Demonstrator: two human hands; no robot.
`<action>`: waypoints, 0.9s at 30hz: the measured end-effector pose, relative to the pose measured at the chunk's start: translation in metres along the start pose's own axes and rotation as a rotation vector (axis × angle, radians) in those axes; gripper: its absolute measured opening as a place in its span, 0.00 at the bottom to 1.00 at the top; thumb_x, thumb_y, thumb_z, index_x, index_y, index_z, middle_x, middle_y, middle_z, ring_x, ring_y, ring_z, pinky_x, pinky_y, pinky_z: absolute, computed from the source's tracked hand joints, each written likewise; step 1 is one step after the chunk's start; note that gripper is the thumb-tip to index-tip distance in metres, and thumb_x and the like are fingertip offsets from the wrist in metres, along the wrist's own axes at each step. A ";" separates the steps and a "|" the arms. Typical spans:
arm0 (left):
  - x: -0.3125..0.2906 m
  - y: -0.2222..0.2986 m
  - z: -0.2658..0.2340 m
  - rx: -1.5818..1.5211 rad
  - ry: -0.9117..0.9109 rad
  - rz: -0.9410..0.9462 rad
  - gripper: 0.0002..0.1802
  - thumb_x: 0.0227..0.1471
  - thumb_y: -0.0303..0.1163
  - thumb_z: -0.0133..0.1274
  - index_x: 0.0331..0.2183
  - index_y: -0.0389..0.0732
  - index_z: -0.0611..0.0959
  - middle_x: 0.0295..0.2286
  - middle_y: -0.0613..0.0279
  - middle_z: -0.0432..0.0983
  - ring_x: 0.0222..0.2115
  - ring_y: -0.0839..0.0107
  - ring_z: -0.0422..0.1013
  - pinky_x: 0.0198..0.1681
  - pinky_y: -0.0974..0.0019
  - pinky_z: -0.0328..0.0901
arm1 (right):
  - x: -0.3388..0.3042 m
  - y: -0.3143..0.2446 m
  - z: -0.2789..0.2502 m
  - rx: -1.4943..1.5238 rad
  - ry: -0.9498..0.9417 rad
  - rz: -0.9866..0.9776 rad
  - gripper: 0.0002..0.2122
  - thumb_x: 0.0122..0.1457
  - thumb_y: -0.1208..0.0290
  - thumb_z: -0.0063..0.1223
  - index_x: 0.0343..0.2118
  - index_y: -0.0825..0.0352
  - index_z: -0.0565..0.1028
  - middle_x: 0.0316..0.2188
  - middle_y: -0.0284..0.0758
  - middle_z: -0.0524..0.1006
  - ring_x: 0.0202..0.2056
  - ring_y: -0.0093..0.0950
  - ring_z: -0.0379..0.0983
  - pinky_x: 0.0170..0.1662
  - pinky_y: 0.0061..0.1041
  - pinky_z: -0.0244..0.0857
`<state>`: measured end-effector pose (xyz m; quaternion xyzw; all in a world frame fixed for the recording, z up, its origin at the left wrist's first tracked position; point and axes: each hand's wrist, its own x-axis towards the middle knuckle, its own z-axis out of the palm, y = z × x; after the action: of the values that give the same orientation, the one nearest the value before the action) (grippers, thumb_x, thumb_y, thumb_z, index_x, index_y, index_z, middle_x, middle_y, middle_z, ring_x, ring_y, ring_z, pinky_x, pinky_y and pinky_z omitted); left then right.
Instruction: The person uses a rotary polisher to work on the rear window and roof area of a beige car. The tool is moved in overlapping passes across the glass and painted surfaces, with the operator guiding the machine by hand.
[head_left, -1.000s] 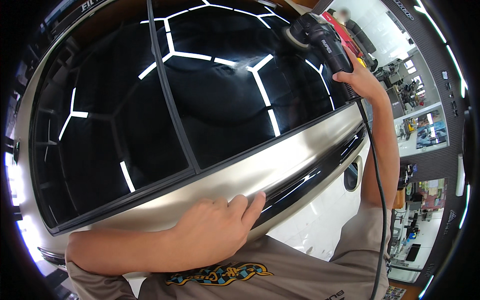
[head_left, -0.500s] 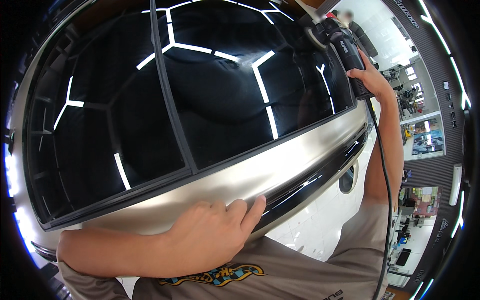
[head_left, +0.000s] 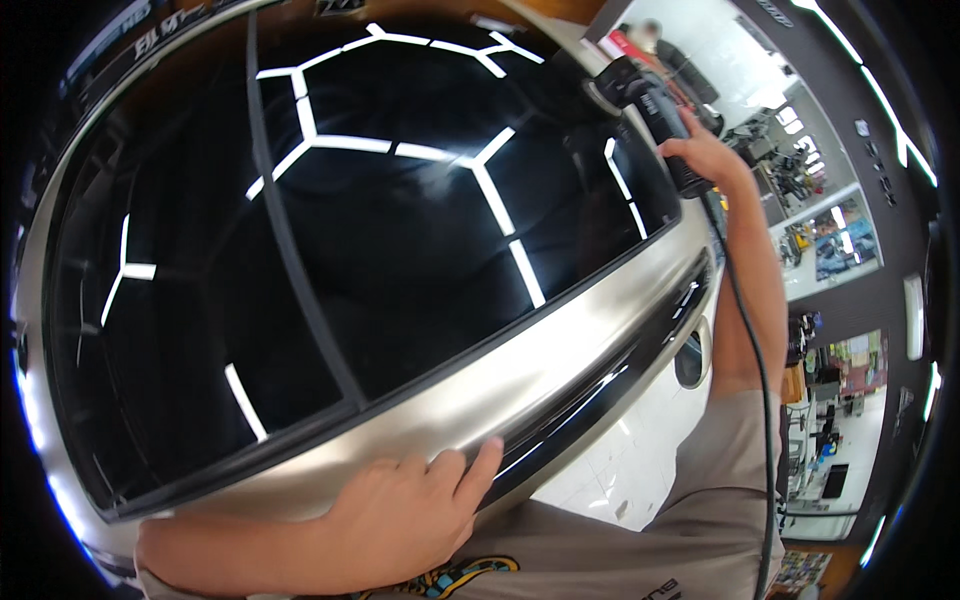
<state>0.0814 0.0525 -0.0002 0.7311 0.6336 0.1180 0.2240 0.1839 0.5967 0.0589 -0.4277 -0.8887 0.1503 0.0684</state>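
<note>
My right hand grips the body of a black power polisher, fingers wrapped round it. The polisher's round pad is at the far right edge of a car's glossy black roof; I cannot tell whether it touches. From its rear end hangs a black cord, running down along my right forearm. My left hand rests on the pale gold body panel below the roof's near edge, holding nothing. One digit is stretched out toward the dark side window; the other fingertips are partly hidden.
A black trim strip crosses the roof, which mirrors bright ceiling lights. Below the side window sticks out a door mirror above the light tiled floor. Glass-fronted rooms with shelves and equipment line the right side.
My view has shifted, so the car sits slightly lower and farther left in the picture. The right hand keeps its hold on the polisher by the far right roof edge; the left stays on the panel.
</note>
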 end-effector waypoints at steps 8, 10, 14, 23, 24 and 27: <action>-0.008 0.011 0.002 -0.051 0.049 -0.082 0.44 0.49 0.37 0.63 0.64 0.36 0.66 0.36 0.49 0.72 0.34 0.52 0.75 0.35 0.52 0.73 | -0.005 0.000 -0.001 -0.130 -0.016 0.060 0.53 0.45 0.47 0.64 0.73 0.63 0.52 0.63 0.56 0.68 0.64 0.49 0.65 0.66 0.36 0.58; -0.009 0.011 -0.001 -0.045 0.033 -0.082 0.44 0.49 0.37 0.63 0.64 0.36 0.65 0.36 0.49 0.72 0.35 0.51 0.75 0.35 0.52 0.73 | -0.004 0.008 -0.002 -0.103 -0.011 0.039 0.54 0.44 0.48 0.64 0.73 0.62 0.51 0.63 0.56 0.68 0.64 0.49 0.65 0.66 0.37 0.58; -0.008 0.006 0.003 0.055 0.042 -0.018 0.43 0.49 0.45 0.64 0.62 0.35 0.70 0.31 0.54 0.70 0.27 0.58 0.74 0.27 0.56 0.71 | -0.015 -0.001 -0.002 -0.063 -0.025 0.089 0.54 0.44 0.49 0.65 0.73 0.61 0.51 0.63 0.55 0.69 0.63 0.48 0.67 0.65 0.36 0.58; -0.008 0.005 0.005 0.127 0.027 0.009 0.45 0.50 0.50 0.64 0.61 0.33 0.72 0.28 0.56 0.71 0.24 0.62 0.74 0.25 0.59 0.72 | -0.030 -0.016 -0.007 -0.098 -0.036 0.108 0.53 0.44 0.50 0.65 0.74 0.61 0.51 0.62 0.54 0.69 0.62 0.47 0.67 0.64 0.36 0.59; -0.008 0.005 0.005 0.132 0.025 0.007 0.45 0.50 0.50 0.64 0.61 0.33 0.72 0.28 0.56 0.71 0.24 0.62 0.74 0.25 0.59 0.72 | -0.030 -0.017 -0.008 -0.108 -0.039 0.115 0.53 0.44 0.50 0.65 0.74 0.61 0.51 0.62 0.54 0.70 0.62 0.47 0.68 0.64 0.36 0.59; -0.009 0.000 0.010 0.074 0.057 0.056 0.39 0.52 0.42 0.62 0.61 0.32 0.72 0.27 0.56 0.68 0.20 0.65 0.73 0.20 0.61 0.71 | -0.027 -0.011 -0.006 -0.111 -0.033 0.104 0.54 0.44 0.50 0.65 0.74 0.61 0.50 0.62 0.54 0.70 0.62 0.47 0.68 0.64 0.36 0.60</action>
<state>0.0843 0.0417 -0.0077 0.7527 0.6229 0.1216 0.1751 0.1942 0.5705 0.0682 -0.4737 -0.8733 0.1111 0.0219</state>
